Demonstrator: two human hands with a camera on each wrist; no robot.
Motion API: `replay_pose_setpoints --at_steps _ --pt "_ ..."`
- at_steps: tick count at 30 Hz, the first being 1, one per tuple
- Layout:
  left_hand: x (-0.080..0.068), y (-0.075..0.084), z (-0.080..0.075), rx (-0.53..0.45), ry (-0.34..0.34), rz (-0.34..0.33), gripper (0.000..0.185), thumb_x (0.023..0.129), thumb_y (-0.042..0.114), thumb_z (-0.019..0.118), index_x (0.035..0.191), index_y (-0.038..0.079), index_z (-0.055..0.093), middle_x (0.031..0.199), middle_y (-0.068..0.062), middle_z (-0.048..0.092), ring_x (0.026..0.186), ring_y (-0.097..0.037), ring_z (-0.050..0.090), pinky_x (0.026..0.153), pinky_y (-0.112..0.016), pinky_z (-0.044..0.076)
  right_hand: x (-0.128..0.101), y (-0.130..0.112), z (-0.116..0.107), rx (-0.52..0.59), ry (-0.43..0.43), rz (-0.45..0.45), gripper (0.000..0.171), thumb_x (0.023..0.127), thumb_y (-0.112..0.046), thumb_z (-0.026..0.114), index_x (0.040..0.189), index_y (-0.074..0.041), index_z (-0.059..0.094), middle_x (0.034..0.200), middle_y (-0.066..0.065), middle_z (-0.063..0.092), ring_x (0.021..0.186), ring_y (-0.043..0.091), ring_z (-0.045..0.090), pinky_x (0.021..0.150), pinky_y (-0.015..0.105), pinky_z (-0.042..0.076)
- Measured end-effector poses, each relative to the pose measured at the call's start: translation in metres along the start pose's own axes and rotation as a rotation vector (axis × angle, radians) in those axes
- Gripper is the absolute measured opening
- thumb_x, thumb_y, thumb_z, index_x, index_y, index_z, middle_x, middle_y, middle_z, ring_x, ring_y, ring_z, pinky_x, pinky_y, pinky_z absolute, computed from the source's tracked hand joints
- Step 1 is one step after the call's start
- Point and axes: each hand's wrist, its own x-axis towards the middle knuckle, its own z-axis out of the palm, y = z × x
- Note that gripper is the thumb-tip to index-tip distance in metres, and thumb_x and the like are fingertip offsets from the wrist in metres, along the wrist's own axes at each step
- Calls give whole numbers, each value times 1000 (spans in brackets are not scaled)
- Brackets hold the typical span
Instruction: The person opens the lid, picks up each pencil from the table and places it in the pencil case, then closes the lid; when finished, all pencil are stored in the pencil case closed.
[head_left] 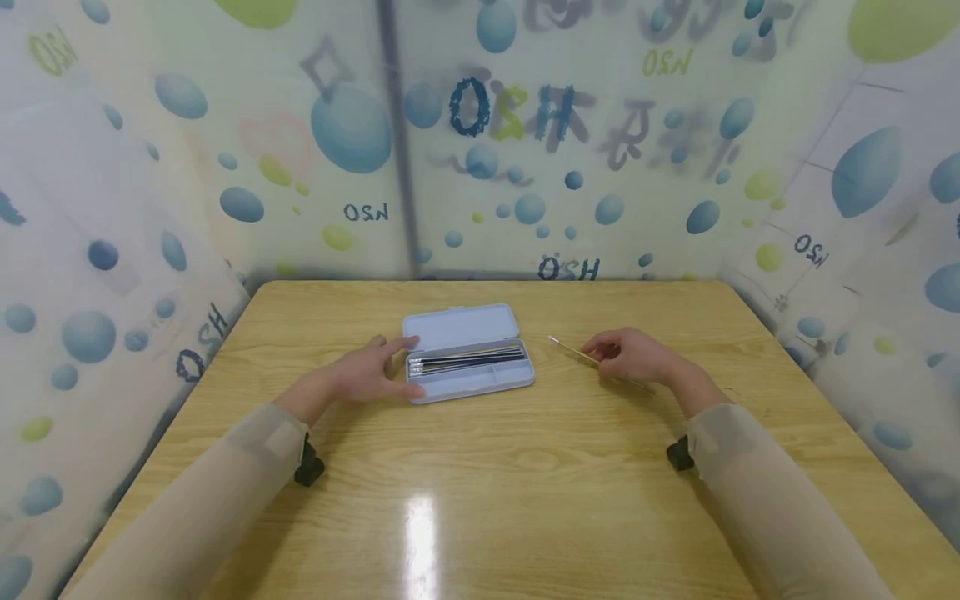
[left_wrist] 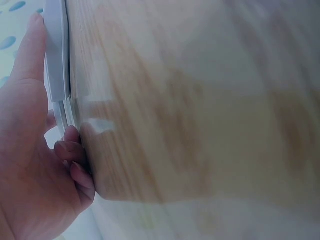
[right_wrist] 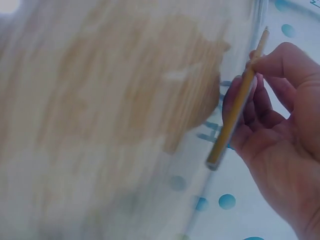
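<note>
A pale blue pencil case (head_left: pixel 462 387) lies with its lid (head_left: pixel 467 326) folded back, a little left of the table's middle. Several dark and yellow pencils (head_left: pixel 472 359) fill its rear compartment, their silvery ends to the left. At the case's left end my left hand (head_left: pixel 360 372) holds it, thumb on the front edge and a finger near the hinge side. In the left wrist view, the other fingers curl beside the case. To the case's right, my right hand (head_left: pixel 637 357) pinches a yellow pencil (right_wrist: pixel 235 108) between thumb and fingers, its silvery end pointing toward the case.
The wooden table (head_left: pixel 540 467) carries the case, with a bright reflection near its front. Behind and on both sides hang printed curtains (head_left: pixel 525 167) with blue and green bubbles. A smaller compartment (head_left: pixel 508 372) is at the case's front right.
</note>
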Motion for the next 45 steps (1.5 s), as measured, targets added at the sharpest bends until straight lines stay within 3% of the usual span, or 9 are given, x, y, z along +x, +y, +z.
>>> replay_pose_setpoints --at_steps 7,19,29,45 --pt "0 2 -2 6 -4 -10 113 89 79 75 176 25 25 149 -27 47 120 -37 57 112 -64 46 0 -3 -1 32 57 -23 41 100 -8 64 140 -8 74 118 13 70 97 22 56 81 33 49" --pt "0 2 -2 9 -8 -21 114 89 80 74 177 26 25 156 -30 43 127 -41 56 116 -67 44 9 -28 -2 6 133 -123 33 105 -9 65 136 -13 77 119 12 74 102 23 63 87 39 52" --pt "0 1 -2 -3 -9 -23 114 89 80 74 177 27 24 165 -34 37 139 -47 54 120 -71 39 36 -62 16 19 58 -195 31 107 -11 67 136 -14 77 129 9 77 105 23 66 89 39 54" --pt "0 3 -1 -4 -4 -33 115 87 81 75 176 27 26 152 -27 47 125 -39 57 114 -66 46 81 -115 59 5 -55 -276 26 106 -8 67 127 -14 81 129 4 76 116 20 66 107 43 55"
